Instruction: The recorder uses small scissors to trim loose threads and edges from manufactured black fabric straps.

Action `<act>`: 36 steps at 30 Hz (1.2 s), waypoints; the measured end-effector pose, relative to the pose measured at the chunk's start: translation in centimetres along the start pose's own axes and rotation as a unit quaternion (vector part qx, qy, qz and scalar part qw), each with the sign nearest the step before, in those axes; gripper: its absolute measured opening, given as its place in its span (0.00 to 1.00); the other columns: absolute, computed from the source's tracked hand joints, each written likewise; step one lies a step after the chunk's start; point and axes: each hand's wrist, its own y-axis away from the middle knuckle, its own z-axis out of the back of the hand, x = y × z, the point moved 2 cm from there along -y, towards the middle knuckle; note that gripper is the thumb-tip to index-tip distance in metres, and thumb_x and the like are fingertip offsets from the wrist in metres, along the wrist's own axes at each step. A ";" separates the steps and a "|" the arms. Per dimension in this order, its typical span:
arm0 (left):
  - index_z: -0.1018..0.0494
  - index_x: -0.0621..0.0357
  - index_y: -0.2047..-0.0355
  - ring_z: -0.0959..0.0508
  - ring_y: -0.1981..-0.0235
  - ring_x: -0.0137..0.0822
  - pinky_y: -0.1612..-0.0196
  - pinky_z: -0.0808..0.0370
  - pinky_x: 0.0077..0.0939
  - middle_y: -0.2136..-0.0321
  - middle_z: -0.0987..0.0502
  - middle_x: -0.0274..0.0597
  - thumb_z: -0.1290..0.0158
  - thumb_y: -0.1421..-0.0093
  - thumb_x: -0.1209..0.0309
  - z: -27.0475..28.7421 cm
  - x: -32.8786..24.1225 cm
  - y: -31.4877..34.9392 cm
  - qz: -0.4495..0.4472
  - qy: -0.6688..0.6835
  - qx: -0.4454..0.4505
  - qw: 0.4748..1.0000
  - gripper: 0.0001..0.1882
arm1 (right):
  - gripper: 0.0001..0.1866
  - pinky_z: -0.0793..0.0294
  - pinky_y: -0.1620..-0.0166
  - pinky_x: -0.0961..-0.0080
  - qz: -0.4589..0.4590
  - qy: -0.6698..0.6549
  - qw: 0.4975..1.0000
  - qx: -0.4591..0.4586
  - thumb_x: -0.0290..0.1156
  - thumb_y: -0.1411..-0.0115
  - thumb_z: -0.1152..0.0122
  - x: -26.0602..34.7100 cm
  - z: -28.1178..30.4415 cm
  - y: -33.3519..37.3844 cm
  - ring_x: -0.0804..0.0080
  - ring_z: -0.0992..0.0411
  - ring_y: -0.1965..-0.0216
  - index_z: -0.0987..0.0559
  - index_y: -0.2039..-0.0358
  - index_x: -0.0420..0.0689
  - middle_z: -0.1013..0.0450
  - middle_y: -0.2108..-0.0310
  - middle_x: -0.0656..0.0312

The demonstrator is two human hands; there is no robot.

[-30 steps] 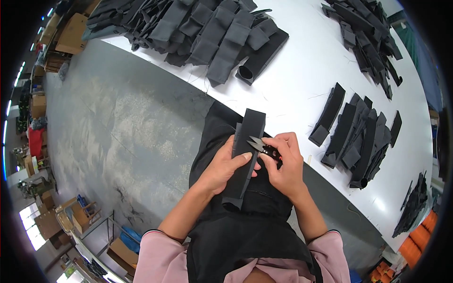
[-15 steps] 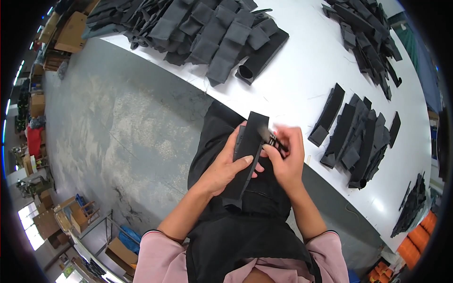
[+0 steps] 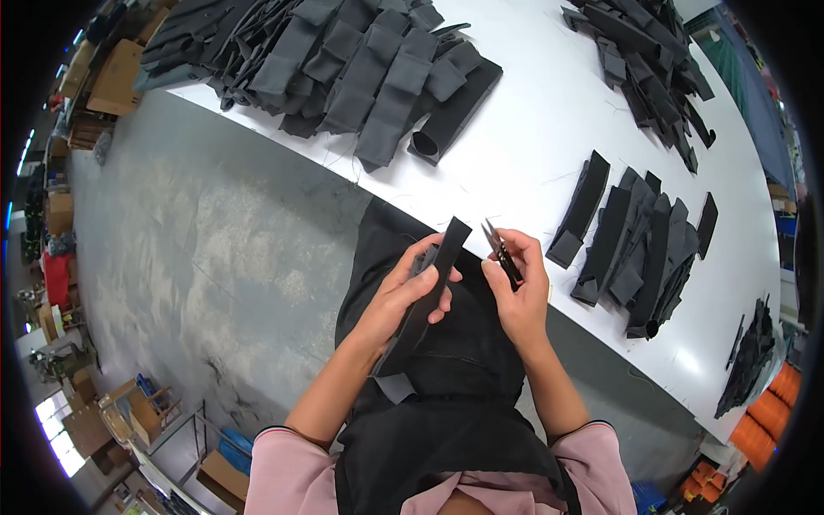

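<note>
My left hand point(image 3: 410, 292) is closed round a dark grey fabric strip point(image 3: 422, 311), held at a slant above my lap. The thumb presses on its face, and a folded grey end hangs below the wrist. My right hand point(image 3: 521, 287) grips a small pair of thread snips point(image 3: 505, 257) with dark handles. Their pointed metal blades stick up past the fingertips, a little apart. The snips are just right of the strip, not touching it.
A white table point(image 3: 506, 184) runs diagonally ahead and to the right. On it lie a large heap of grey fabric pieces point(image 3: 343, 77), a far pile point(image 3: 644, 69) and a nearer row of strips point(image 3: 631, 249). Orange rolls point(image 3: 768, 412) stand beyond the right edge.
The snips, blurred against the strip's edge before, are now apart from it and point upward. My left hand has turned the strip narrower to view, showing its folded lower end.
</note>
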 end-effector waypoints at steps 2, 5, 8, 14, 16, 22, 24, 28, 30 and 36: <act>0.48 0.57 0.38 0.29 0.72 0.27 0.73 0.32 0.18 0.63 0.31 0.43 0.52 0.38 0.66 -0.2 0.0 -0.1 0.014 -0.058 -0.015 0.998 0.30 | 0.12 0.32 0.67 0.83 0.062 0.061 0.996 0.007 0.21 0.45 0.43 0.2 0.0 0.2 0.80 0.33 0.71 0.27 0.59 0.37 0.32 0.70 0.62; 0.51 0.59 0.38 0.30 0.75 0.31 0.76 0.33 0.18 0.62 0.31 0.48 0.53 0.38 0.65 -0.1 0.1 0.0 0.011 -0.112 -0.030 0.993 0.32 | 0.12 0.33 0.63 0.88 0.024 0.032 0.998 0.050 0.19 0.44 0.45 -0.3 -0.3 -0.9 0.84 0.33 0.67 0.28 0.58 0.37 0.30 0.68 0.64; 0.48 0.59 0.38 0.31 0.74 0.26 0.77 0.35 0.16 0.64 0.32 0.42 0.53 0.38 0.65 -0.3 -0.2 0.0 0.039 0.037 0.029 0.998 0.30 | 0.10 0.34 0.69 0.90 -0.074 -0.165 0.982 0.061 0.20 0.43 0.45 -1.0 -0.2 -1.6 0.86 0.34 0.72 0.28 0.59 0.37 0.29 0.68 0.64; 0.47 0.59 0.38 0.31 0.74 0.26 0.78 0.36 0.15 0.64 0.33 0.41 0.53 0.38 0.63 -0.1 -0.1 0.6 0.057 0.055 0.029 0.996 0.30 | 0.10 0.40 0.77 0.93 -0.080 -0.130 0.988 0.040 0.22 0.43 0.44 0.5 -1.1 -0.6 0.90 0.36 0.76 0.27 0.59 0.38 0.31 0.72 0.68; 0.44 0.57 0.40 0.31 0.73 0.27 0.76 0.35 0.17 0.64 0.33 0.41 0.52 0.39 0.64 -0.1 -0.4 0.6 0.058 -0.015 0.002 0.998 0.29 | 0.10 0.38 0.76 0.91 -0.106 -0.149 0.982 0.054 0.22 0.44 0.43 0.1 -0.5 -1.0 0.88 0.34 0.74 0.27 0.60 0.38 0.31 0.71 0.68; 0.31 0.47 0.47 0.29 0.68 0.38 0.68 0.29 0.27 0.63 0.36 0.46 0.46 0.46 0.69 0.1 -0.7 0.7 -0.226 -0.568 -0.113 0.783 0.23 | 0.12 0.33 0.74 0.79 0.129 0.170 0.977 -0.016 0.21 0.50 0.39 1.5 0.5 0.2 0.73 0.31 0.77 0.25 0.63 0.41 0.31 0.72 0.63; 0.30 0.44 0.49 0.29 0.67 0.42 0.66 0.28 0.30 0.63 0.36 0.48 0.44 0.47 0.69 -0.7 -0.9 1.0 -0.249 -0.602 -0.151 0.743 0.23 | 0.12 0.32 0.74 0.74 0.181 0.302 0.936 -0.023 0.24 0.52 0.37 2.7 0.1 0.5 0.63 0.30 0.78 0.25 0.64 0.44 0.32 0.73 0.59; 0.29 0.47 0.50 0.31 0.63 0.47 0.62 0.30 0.32 0.62 0.37 0.51 0.43 0.49 0.69 -1.7 -0.9 1.2 -0.242 -0.636 -0.173 0.712 0.23 | 0.12 0.33 0.74 0.73 0.213 0.357 0.909 -0.027 0.24 0.52 0.37 2.6 -0.2 0.0 0.63 0.30 0.78 0.25 0.65 0.44 0.32 0.74 0.60; 0.29 0.49 0.51 0.34 0.60 0.47 0.57 0.32 0.32 0.62 0.37 0.52 0.42 0.50 0.71 -1.9 -0.8 1.3 -0.240 -0.632 -0.176 0.716 0.23 | 0.12 0.33 0.75 0.73 0.219 0.377 0.900 -0.029 0.25 0.52 0.37 2.7 -0.3 -0.2 0.62 0.30 0.78 0.25 0.65 0.45 0.33 0.74 0.60; 0.29 0.49 0.51 0.32 0.59 0.49 0.61 0.30 0.34 0.61 0.36 0.54 0.41 0.50 0.70 -1.8 -0.6 1.2 -0.253 -0.662 -0.190 0.679 0.24 | 0.08 0.34 0.75 0.77 0.143 0.243 0.958 -0.044 0.26 0.47 0.39 2.2 0.3 0.1 0.71 0.31 0.80 0.26 0.66 0.42 0.31 0.75 0.63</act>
